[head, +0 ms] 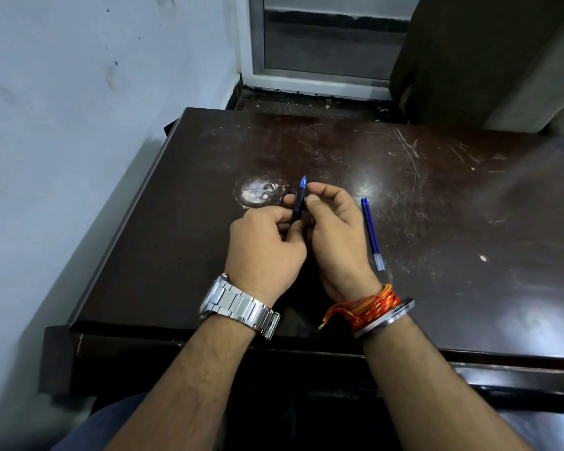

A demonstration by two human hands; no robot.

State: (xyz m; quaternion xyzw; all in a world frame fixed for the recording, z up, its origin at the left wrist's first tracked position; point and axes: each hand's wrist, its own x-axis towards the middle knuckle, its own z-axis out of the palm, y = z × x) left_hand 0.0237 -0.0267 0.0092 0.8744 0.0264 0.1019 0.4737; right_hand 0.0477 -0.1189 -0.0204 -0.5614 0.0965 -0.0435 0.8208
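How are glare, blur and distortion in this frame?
Head view: glare spot on the table just beyond the refills; wide-angle bends the table's edges; the pen in the left hand and right hand is sharp; lower left corner smeared.

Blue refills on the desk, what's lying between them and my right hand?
Nothing: in the head view, only bare desk shows between the blue refills and the right hand, which holds the pen.

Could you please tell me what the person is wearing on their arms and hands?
The left hand has a silver metal link-bracelet watch at its wrist. The right hand has a bundle of red, orange and yellow threads at its wrist and, just behind it, a flat silver metal bangle. No sleeves or rings show.
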